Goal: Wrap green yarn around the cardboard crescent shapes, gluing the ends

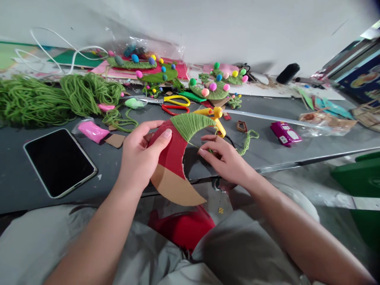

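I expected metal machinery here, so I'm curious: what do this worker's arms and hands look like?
The left hand and right hand are ordinary human hands, without gloves, and no rings show. The left forearm and right forearm are bare as far as the view shows: no sleeves, watches, cables or markings visible.

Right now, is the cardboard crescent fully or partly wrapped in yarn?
Partly: the crescent has green yarn around its upper end; bare red and brown show below.

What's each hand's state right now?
Left hand: closed, holding the cardboard crescent.
Right hand: fingertips closed on a green yarn strand.
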Demonstrator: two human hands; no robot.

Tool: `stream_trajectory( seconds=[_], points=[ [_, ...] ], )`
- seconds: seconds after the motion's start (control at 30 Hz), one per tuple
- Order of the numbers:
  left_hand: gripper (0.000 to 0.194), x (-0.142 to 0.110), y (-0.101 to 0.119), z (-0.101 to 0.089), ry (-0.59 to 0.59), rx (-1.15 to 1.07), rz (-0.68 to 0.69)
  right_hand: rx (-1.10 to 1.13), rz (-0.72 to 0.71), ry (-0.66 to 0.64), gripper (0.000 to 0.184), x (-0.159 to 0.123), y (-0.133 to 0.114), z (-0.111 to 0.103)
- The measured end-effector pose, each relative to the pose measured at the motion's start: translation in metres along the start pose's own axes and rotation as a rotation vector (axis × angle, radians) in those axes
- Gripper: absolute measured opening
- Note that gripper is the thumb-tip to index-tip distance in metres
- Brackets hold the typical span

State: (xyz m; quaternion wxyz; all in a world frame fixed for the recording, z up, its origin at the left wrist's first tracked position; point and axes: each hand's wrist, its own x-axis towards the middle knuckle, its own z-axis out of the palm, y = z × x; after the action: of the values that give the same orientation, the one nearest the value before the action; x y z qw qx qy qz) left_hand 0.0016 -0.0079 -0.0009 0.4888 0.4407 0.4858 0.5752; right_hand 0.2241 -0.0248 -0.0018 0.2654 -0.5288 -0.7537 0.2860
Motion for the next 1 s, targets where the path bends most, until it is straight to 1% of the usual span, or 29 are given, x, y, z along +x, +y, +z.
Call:
stream_trajectory(
  seconds=[0.07, 0.17, 0.27, 0.3, 0.37, 0.47, 0.53, 0.6, 0.67, 0.73, 0.83, 0.93, 1.0],
  points=[
    [0.024, 0.0, 0.001, 0.001, -0.011, -0.058, -0.012, 0.048, 0.035, -0.055, 0.026, 0.002, 0.0, -0.003],
    [0.024, -0.002, 0.002, 0.003, -0.069, -0.134, -0.063, 0.168, 0.092, -0.134, 0.028, 0.003, -0.001, -0.006],
    [0.026, -0.004, 0.0, 0.004, -0.12, -0.179, -0.101, 0.299, 0.099, -0.199, 0.022, 0.003, 0.0, -0.005],
    [0.026, -0.005, 0.0, 0.004, -0.145, -0.183, -0.114, 0.32, 0.099, -0.204, 0.02, 0.003, 0.001, -0.004],
    [0.028, -0.006, -0.001, 0.005, -0.212, -0.185, -0.15, 0.33, 0.077, -0.168, 0.018, 0.003, 0.003, -0.003],
    [0.031, -0.009, 0.001, 0.004, -0.34, -0.164, -0.222, 0.318, -0.034, -0.097, 0.015, 0.006, 0.007, -0.007],
    [0.032, -0.01, 0.004, 0.004, -0.431, -0.098, -0.252, 0.316, -0.099, -0.109, 0.013, 0.009, 0.008, -0.013],
    [0.03, -0.01, 0.007, 0.003, -0.539, 0.029, -0.255, 0.271, -0.135, -0.132, 0.014, 0.014, 0.009, -0.02],
    [0.029, -0.009, 0.008, 0.002, -0.655, 0.19, -0.235, 0.165, -0.207, -0.115, 0.015, 0.019, 0.011, -0.024],
    [0.028, -0.007, 0.005, 0.001, -0.733, 0.327, -0.191, 0.046, -0.308, -0.079, 0.016, 0.024, 0.015, -0.026],
    [0.026, -0.005, -0.001, 0.001, -0.758, 0.482, -0.094, -0.078, -0.406, -0.068, 0.018, 0.028, 0.02, -0.027],
    [0.024, -0.003, -0.006, 0.004, -0.721, 0.623, 0.001, -0.149, -0.421, -0.055, 0.019, 0.029, 0.021, -0.028],
    [0.023, -0.003, -0.007, 0.006, -0.682, 0.681, 0.029, -0.172, -0.404, -0.041, 0.019, 0.027, 0.017, -0.029]
  ],
)
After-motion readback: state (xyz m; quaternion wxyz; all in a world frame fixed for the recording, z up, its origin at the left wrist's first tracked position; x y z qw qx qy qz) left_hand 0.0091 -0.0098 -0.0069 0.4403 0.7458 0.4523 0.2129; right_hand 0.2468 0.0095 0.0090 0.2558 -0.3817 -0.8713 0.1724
